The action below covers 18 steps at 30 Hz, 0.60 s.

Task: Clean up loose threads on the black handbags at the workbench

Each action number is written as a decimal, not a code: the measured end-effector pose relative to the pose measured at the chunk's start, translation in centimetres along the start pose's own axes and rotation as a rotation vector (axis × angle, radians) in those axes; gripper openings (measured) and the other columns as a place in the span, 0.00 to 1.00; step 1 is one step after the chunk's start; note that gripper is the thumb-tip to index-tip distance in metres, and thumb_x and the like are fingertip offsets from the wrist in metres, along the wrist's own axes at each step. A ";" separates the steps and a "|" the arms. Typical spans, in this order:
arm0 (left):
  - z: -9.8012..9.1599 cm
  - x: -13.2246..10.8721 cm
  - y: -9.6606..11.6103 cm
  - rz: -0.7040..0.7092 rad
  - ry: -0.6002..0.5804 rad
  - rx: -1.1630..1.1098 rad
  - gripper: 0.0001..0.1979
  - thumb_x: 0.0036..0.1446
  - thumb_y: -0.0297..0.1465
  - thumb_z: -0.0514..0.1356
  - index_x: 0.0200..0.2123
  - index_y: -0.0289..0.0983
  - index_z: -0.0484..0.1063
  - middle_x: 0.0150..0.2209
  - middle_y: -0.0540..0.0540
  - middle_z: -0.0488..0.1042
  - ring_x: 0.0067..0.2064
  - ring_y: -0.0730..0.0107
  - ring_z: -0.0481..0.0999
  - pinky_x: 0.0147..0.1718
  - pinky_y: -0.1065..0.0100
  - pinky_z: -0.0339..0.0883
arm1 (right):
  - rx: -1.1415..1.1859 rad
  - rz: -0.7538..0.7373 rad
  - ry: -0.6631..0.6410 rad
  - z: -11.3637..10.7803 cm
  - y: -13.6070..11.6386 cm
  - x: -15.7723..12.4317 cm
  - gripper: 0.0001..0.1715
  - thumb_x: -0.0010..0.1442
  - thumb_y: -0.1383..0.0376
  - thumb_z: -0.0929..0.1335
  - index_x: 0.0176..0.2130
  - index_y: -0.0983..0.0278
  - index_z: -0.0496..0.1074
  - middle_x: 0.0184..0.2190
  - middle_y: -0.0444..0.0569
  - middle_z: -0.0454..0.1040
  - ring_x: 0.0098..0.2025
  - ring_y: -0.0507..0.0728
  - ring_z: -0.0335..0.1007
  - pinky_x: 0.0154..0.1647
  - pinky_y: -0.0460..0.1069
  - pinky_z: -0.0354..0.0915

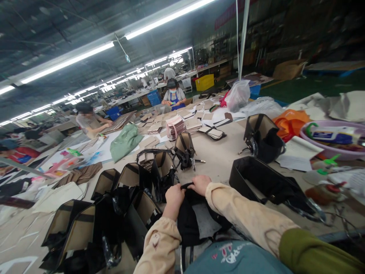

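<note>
At front: black fabric piece (188, 225), drooping; left grip (174, 198), right grip (201, 184) pinching it.

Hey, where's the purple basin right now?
At the head view's right edge, the purple basin sits beside the orange bag, right of the right hand.

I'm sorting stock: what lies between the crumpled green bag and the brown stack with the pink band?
In the head view, stacked flat beige pieces lie between the crumpled green bag and the brown pink-banded stack.

On the table (218, 141), bags (81, 227) stand left, a basin (339, 153) (packet (336, 136) inside) right.
</note>
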State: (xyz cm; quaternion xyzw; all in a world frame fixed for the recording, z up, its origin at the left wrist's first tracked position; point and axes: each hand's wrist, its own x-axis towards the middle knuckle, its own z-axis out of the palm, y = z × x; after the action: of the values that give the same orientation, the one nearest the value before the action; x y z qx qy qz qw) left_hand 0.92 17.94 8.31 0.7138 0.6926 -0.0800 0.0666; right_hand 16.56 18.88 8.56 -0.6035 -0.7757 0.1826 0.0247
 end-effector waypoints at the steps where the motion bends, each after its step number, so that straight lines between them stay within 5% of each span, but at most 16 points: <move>1: 0.0 0.1 0.0 -0.005 -0.005 0.001 0.14 0.55 0.40 0.53 0.36 0.39 0.73 0.35 0.42 0.77 0.40 0.61 0.76 0.34 0.68 0.64 | -0.006 0.004 -0.004 0.0 0.0 0.1 0.26 0.58 0.48 0.61 0.41 0.64 0.74 0.40 0.56 0.75 0.44 0.62 0.70 0.39 0.51 0.64; 11: 0.3 -0.3 0.2 -0.011 0.031 -0.044 0.17 0.58 0.41 0.51 0.37 0.36 0.72 0.34 0.40 0.77 0.39 0.60 0.76 0.34 0.67 0.65 | -0.016 -0.046 -0.029 0.0 0.1 0.7 0.21 0.57 0.54 0.63 0.40 0.65 0.75 0.40 0.57 0.75 0.44 0.61 0.70 0.39 0.50 0.63; 18: 0.7 -1.0 -1.4 0.170 0.100 -0.244 0.14 0.62 0.34 0.47 0.43 0.38 0.71 0.40 0.45 0.77 0.42 0.69 0.75 0.41 0.72 0.62 | 0.027 -0.204 -0.033 -1.0 1.9 -0.2 0.22 0.60 0.51 0.60 0.45 0.58 0.73 0.41 0.50 0.75 0.45 0.58 0.69 0.43 0.48 0.62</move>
State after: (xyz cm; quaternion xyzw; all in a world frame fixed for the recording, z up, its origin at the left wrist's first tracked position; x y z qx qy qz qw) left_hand -0.50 16.84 7.82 0.7595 0.6367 0.0464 0.1250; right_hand 18.59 19.35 8.92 -0.5181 -0.8308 0.1996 0.0387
